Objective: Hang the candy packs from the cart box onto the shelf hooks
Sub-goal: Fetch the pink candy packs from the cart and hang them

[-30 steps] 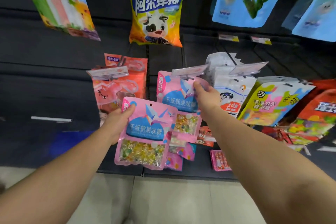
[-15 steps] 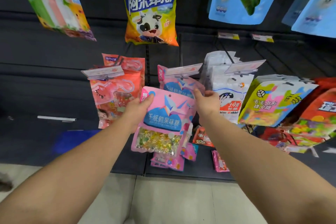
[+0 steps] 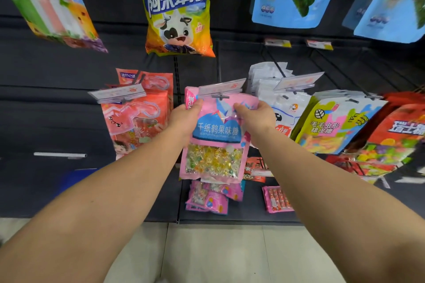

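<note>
I hold a pink candy pack (image 3: 217,142) with a blue label and a clear window of wrapped sweets up against the shelf hook (image 3: 220,97) under its price tag (image 3: 222,86). My left hand (image 3: 186,117) grips the pack's upper left corner. My right hand (image 3: 255,115) pinches its top edge on the right. The pack's top sits at the hook's tip. Another pink pack of the same kind hangs behind it, mostly hidden. The cart box is out of view.
Red packs (image 3: 135,119) hang on the hook to the left, white packs (image 3: 282,103) and yellow-green packs (image 3: 331,126) to the right. Large bags hang above, among them a yellow one (image 3: 178,7). Small pink packs (image 3: 211,197) hang lower down. Tiled floor lies below.
My left hand carried the pink pack up and to the right, from below the hook to the hook's tip. My right hand left the hanging pack and took the new pack's top edge.
</note>
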{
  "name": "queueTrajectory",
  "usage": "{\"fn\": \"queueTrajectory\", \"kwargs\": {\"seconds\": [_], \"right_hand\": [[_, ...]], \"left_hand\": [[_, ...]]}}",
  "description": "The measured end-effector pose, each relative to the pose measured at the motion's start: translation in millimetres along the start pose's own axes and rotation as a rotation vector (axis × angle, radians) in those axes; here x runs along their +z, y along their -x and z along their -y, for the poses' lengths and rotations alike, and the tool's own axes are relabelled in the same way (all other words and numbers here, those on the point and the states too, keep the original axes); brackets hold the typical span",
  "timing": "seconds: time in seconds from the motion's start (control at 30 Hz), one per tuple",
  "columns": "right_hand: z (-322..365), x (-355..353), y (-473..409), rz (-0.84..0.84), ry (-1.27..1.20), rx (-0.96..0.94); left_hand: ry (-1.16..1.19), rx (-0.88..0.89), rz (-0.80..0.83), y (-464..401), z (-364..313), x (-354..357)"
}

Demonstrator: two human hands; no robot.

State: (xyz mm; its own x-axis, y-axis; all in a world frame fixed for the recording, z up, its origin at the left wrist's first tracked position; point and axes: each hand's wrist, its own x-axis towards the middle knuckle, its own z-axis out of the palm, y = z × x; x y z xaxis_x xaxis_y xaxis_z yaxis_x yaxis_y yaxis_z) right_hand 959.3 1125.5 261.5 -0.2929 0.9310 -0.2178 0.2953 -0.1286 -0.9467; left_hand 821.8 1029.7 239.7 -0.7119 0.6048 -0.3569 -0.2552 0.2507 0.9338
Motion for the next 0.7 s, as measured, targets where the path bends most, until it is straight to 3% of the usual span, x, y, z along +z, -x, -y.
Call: {"fn": "queueTrajectory", "kwargs": {"seconds": [0.7], "right_hand": [[0.9,11.3,-2.4,-0.059,0.075,-0.007]], "left_hand": [[-0.161,-0.053,-0.101,-4.5,-8.1,-1.5]]}}
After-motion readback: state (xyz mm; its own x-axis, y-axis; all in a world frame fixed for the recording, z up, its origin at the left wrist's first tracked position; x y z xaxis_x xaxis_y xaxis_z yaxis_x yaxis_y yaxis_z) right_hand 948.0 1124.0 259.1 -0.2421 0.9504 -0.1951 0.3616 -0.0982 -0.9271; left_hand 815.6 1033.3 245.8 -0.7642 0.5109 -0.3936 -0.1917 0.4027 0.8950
